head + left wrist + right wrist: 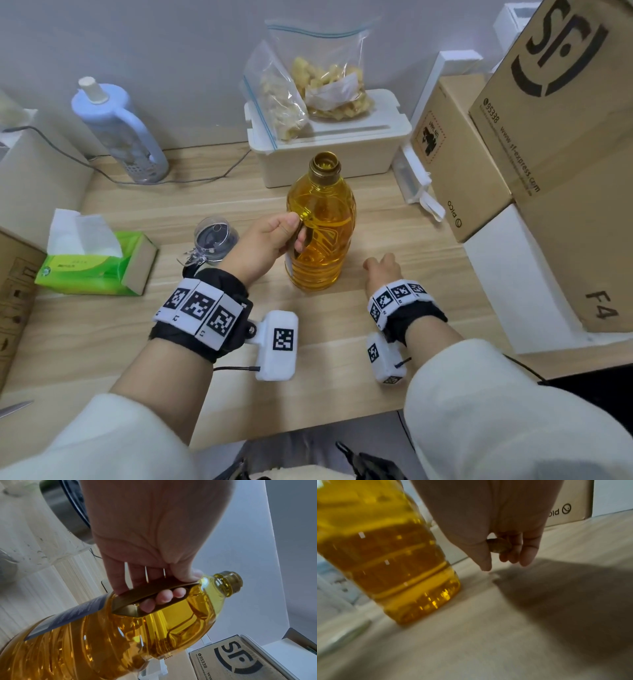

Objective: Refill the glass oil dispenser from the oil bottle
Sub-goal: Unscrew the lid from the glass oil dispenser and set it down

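The big plastic oil bottle (323,246) full of yellow oil stands upright mid-table, its mouth (325,163) uncapped. My left hand (270,240) grips its brown side handle (150,593), fingers curled through it. My right hand (382,269) hovers low over the table just right of the bottle (385,550) and pinches a small brown cap (499,546). The glass oil dispenser (215,238), with a dark metal top, stands just left of my left hand, partly hidden by my wrist.
A green tissue pack (96,262) lies at the left. A white lidded box (329,150) with a zip bag on it sits behind the bottle. Cardboard boxes (479,161) line the right side. A pale blue jug (120,130) and a cable are at the back left.
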A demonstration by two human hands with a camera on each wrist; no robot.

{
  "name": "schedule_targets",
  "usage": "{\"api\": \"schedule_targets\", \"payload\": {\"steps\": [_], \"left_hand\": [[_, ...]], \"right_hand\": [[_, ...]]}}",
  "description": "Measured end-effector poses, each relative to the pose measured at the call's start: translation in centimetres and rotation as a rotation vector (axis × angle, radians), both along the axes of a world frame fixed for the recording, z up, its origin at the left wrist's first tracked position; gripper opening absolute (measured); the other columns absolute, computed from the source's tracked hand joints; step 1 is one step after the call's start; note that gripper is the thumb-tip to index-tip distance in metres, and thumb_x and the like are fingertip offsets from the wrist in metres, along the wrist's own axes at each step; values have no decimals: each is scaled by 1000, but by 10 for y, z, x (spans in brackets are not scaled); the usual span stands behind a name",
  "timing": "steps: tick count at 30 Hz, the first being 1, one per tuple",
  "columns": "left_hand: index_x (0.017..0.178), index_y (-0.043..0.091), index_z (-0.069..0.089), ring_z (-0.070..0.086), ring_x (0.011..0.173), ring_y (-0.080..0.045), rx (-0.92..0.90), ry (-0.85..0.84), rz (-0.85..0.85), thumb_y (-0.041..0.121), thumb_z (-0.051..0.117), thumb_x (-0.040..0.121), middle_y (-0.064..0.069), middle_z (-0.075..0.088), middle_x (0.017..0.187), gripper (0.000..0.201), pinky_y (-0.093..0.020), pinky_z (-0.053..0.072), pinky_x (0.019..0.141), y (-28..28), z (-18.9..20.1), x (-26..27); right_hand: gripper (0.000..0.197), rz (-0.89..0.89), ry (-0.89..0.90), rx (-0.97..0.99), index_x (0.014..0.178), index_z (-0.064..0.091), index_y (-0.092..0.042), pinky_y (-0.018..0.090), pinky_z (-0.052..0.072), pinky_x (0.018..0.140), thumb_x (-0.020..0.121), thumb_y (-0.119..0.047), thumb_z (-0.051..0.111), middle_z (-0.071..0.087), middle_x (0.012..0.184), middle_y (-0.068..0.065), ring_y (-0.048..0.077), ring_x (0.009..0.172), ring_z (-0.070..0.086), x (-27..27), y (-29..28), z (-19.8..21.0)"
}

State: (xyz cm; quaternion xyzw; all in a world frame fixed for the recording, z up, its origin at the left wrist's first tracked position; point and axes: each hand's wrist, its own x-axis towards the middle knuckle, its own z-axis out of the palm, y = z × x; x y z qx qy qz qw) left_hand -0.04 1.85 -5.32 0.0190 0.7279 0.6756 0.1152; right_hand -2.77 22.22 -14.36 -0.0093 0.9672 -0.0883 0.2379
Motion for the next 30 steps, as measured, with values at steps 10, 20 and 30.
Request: {"api": "schedule_targets", "payload": {"steps": [10, 20, 30], "left_hand": [[65, 16, 47, 48, 58, 2, -18, -18, 40, 21, 27, 100, -3, 48, 68, 41, -6, 40, 59, 3, 6, 4], [74, 18, 53, 54, 66, 0, 8, -52, 109, 22, 33, 98, -1, 54, 76, 32, -10, 45, 65, 7, 14, 12], [85, 26, 59, 59, 77, -4, 147, 160, 792, 5, 54, 87, 10, 66, 76, 21, -15, 50, 70, -109, -7, 78]], "right_hand": [[79, -126, 63, -116, 146, 12, -26, 42, 33, 104, 83, -4, 54, 17, 149, 15, 33, 131, 27, -1, 8, 8], [15, -64, 660, -811, 101, 63, -11, 35, 53, 75, 90, -15, 53, 53, 72, -14, 9, 70, 54, -16, -29, 163], [20, 455, 273, -814, 83, 66, -10, 31, 50, 70, 92, -20, 51, 55, 60, -8, 16, 63, 58, 45, -138, 167]]}}
